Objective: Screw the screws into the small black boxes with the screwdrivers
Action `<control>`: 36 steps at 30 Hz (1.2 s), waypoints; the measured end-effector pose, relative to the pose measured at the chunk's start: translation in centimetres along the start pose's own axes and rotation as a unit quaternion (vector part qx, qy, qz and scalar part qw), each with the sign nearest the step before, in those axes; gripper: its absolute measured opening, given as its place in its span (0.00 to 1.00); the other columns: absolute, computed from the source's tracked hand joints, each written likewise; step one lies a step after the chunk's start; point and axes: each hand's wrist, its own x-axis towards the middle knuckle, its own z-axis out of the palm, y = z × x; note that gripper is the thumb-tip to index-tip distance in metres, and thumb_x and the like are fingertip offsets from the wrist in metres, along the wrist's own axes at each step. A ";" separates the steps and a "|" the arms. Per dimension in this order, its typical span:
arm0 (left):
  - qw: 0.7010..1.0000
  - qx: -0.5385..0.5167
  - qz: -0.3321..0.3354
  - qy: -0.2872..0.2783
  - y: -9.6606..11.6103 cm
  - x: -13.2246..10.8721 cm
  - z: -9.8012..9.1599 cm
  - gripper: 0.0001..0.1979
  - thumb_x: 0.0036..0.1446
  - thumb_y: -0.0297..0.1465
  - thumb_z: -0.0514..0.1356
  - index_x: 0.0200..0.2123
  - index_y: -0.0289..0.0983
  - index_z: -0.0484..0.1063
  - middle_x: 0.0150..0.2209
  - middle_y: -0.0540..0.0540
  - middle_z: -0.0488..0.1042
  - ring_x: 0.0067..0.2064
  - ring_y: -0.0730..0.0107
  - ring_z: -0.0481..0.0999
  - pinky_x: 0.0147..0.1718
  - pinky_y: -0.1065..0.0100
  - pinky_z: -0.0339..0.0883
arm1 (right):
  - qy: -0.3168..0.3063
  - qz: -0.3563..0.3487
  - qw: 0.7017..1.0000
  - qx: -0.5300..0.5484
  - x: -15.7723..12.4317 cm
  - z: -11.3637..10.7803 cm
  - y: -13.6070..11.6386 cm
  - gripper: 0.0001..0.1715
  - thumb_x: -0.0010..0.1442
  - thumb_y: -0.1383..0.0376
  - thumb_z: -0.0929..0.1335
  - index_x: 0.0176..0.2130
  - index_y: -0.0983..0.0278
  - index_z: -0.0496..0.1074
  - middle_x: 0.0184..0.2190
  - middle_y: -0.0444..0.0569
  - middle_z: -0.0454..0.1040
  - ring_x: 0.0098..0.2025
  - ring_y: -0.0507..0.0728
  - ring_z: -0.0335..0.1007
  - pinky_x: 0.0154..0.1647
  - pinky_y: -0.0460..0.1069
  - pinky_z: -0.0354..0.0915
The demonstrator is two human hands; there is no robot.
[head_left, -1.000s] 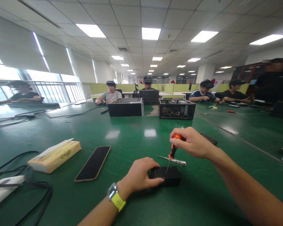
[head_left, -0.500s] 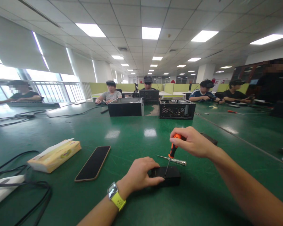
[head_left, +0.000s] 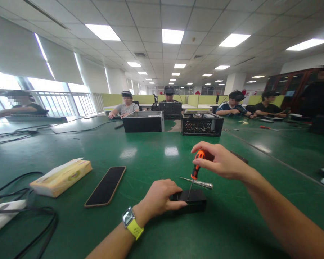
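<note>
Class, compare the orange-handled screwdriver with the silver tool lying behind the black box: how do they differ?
The orange-handled screwdriver stands nearly upright, tip on the small black box; the silver tool lies flat on the green table. The right hand grips the screwdriver; nothing touches the silver tool. Both are slim tools.

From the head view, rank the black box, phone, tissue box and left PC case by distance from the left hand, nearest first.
1. black box: touching, under the left hand fingers, at its right.
2. phone: to its left.
3. tissue box: farther left.
4. PC case: far across the table.
</note>
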 end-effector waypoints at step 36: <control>1.000 -0.011 -0.018 -0.008 0.1 0.0 -0.1 0.21 0.56 0.48 0.59 0.40 0.36 0.77 0.33 0.44 0.78 0.35 0.63 0.77 0.35 0.69 0.66 | 0.107 -0.003 0.993 -0.042 0.6 1.8 -0.3 0.19 0.61 0.52 0.66 0.39 0.64 0.76 0.24 0.44 0.74 0.24 0.51 0.64 0.26 0.46 0.56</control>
